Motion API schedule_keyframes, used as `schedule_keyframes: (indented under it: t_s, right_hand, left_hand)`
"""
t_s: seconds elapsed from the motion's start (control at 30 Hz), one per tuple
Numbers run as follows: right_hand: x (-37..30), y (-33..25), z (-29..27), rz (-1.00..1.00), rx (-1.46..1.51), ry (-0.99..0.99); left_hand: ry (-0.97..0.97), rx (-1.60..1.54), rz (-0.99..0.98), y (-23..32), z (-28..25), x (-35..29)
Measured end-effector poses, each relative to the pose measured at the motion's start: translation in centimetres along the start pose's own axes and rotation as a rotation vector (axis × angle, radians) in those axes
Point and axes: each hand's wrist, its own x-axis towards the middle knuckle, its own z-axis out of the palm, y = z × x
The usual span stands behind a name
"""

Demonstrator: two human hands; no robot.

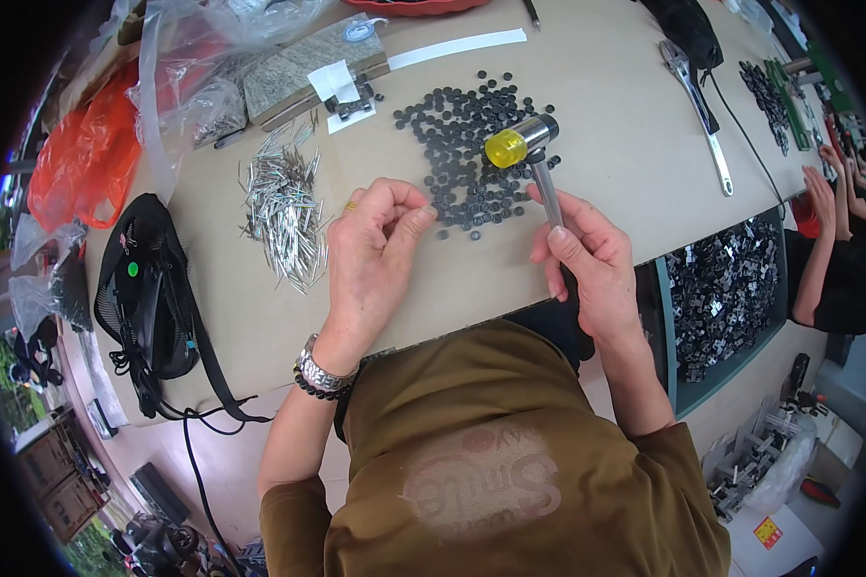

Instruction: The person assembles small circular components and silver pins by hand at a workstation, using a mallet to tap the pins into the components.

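My right hand (592, 255) grips the handle of a small mallet (542, 183). Its head is metal with a yellow face on one end and a black one on the other, raised over the table's near side. My left hand (370, 250) is closed, thumb and forefinger pinched together; what they hold, if anything, is too small to make out. Right beyond the hands spreads a scatter of small round black caps (462, 159). Beside my left hand lies a heap of thin silvery metal pins (287, 202).
A stone-like block (303, 67) with white paper stands behind the pins. A black mesh bag (149, 288) and red plastic bag (87, 149) sit left. On the right are an adjustable wrench (698, 115), a bin of dark metal parts (722, 293) and another person's arm (818, 240).
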Motion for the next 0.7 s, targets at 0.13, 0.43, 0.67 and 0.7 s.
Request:
schedule_keyframes:
  t_s: [0.13,0.43,0.67,0.7]
  right_hand:
    - [-0.05,0.04,0.01,-0.011,0.014,-0.014]
    - [-0.15,-0.03,-0.03,-0.013,-0.002,-0.019]
    - [-0.15,-0.02,-0.14,-0.015,0.006,-0.034]
    - [-0.15,-0.02,-0.15,-0.017,0.004,-0.037]
  left_hand:
    - [0.044,0.302,0.288,-0.19,0.12,0.53]
    - [0.044,0.319,0.244,-0.47,0.7,0.7]
    - [0.058,0.323,0.26,-0.43,0.88,0.67]
    - [0.072,0.341,0.287,-0.41,0.96,0.63]
